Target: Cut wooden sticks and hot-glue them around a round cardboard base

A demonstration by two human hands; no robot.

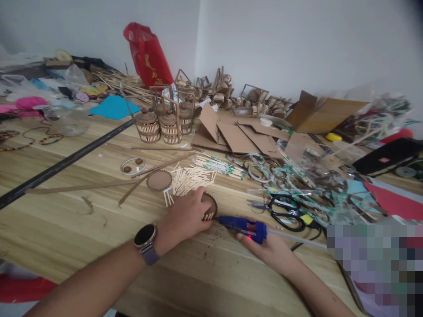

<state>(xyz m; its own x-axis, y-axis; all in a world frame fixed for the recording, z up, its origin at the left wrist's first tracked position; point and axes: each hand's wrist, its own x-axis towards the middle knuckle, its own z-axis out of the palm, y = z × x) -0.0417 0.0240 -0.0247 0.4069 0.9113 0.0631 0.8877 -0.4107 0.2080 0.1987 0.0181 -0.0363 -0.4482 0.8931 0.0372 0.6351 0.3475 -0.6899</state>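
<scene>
- One small cardboard disc (213,204) sits mid-table, short sticks at its near edge, the left hand's (184,215) fingers clamped on it from eight o'clock.
- From four, the right hand (272,253) wraps a blue glue gun (243,226), most fingers hidden, nozzle at the rim; whether it touches cannot be told.
- Sparing glue and evenly spaced sticks should serve best, fingertips clear of the tip.
- A stick pile (191,180) crowds eleven; scissors (287,211) lie at three; bare tabletop (201,275) opens at six.
</scene>
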